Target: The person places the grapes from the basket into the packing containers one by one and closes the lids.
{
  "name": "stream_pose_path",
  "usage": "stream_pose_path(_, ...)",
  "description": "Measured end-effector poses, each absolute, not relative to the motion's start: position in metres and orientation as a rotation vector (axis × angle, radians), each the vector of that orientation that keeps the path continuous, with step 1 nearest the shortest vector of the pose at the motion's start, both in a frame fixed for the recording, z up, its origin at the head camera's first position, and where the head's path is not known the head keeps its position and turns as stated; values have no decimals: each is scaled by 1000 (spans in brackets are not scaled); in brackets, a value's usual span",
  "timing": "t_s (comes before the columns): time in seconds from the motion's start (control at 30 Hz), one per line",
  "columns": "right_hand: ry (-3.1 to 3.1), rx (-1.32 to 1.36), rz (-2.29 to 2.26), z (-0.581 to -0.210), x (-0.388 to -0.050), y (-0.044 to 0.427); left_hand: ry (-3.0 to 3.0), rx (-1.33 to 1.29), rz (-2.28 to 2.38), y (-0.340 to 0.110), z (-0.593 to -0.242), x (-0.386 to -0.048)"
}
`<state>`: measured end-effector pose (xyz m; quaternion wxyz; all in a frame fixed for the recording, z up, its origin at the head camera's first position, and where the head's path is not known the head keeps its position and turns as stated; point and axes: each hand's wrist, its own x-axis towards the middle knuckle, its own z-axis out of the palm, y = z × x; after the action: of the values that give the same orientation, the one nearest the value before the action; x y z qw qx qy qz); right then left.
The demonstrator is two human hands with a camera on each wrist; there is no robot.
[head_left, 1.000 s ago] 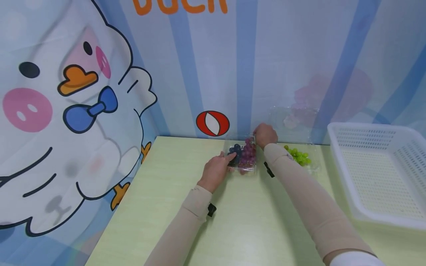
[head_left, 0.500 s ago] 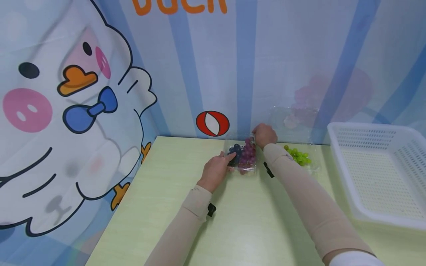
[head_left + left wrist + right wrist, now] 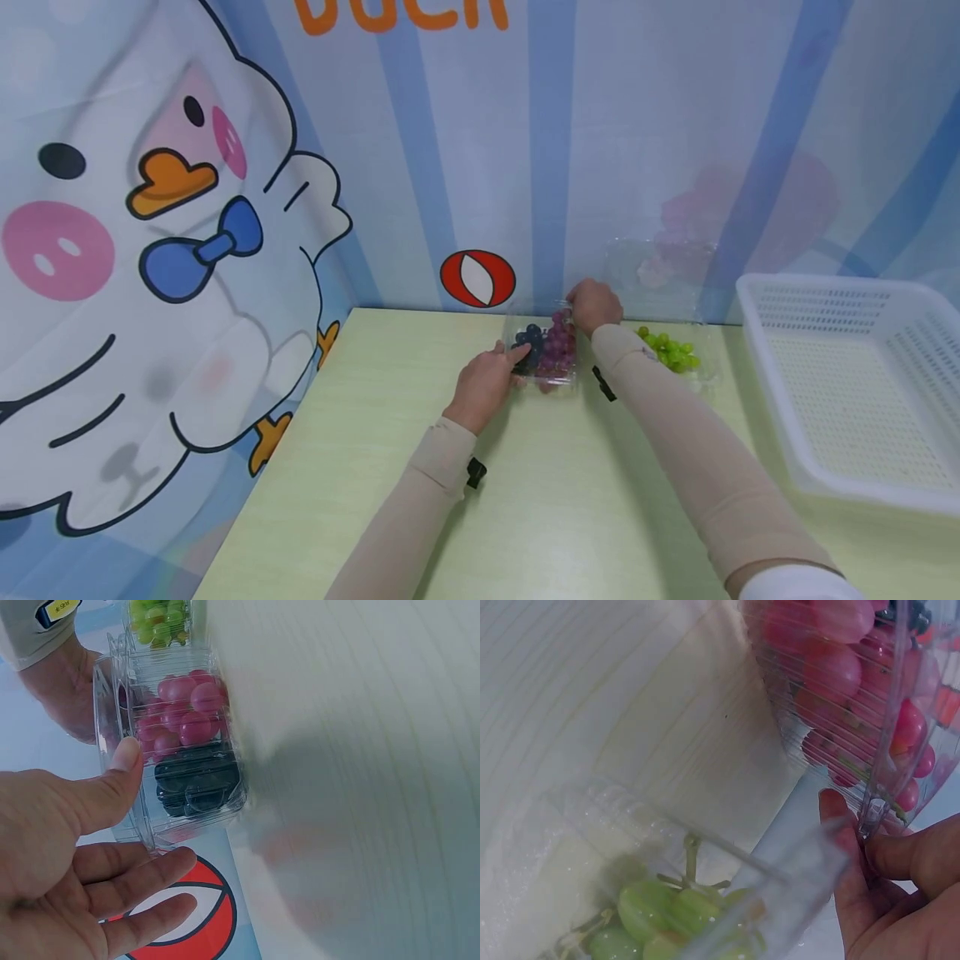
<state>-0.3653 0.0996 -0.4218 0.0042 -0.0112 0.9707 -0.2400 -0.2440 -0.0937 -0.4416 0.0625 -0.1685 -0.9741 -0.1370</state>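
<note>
A clear plastic fruit box (image 3: pixel 546 379) with its lid down sits at the back of the table. Dark grapes (image 3: pixel 196 780) fill its left part and pinkish-red grapes (image 3: pixel 180 712) its right part. My left hand (image 3: pixel 482 390) is at the box's left side, thumb lying on the lid, other fingers loosely extended near the left end. With thumb and forefinger, my right hand (image 3: pixel 900 885) pinches the box's edge at its back right corner. Green grapes (image 3: pixel 671 352) lie in a second clear box (image 3: pixel 705 844), beside my right forearm, its lid standing up.
At the right stands a white plastic basket (image 3: pixel 772 400) with perforated walls. A printed cloth backdrop (image 3: pixel 480 150) rises directly behind the pale table (image 3: pixel 555 500).
Both hands stay at the same box with almost no movement. The head view has shifted very slightly.
</note>
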Motion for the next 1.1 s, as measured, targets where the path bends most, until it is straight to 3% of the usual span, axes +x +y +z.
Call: stream_pose_path(1.1,3058,-61,-733,-429,-363,95,-2968,-506,-464,-95,-440,-244)
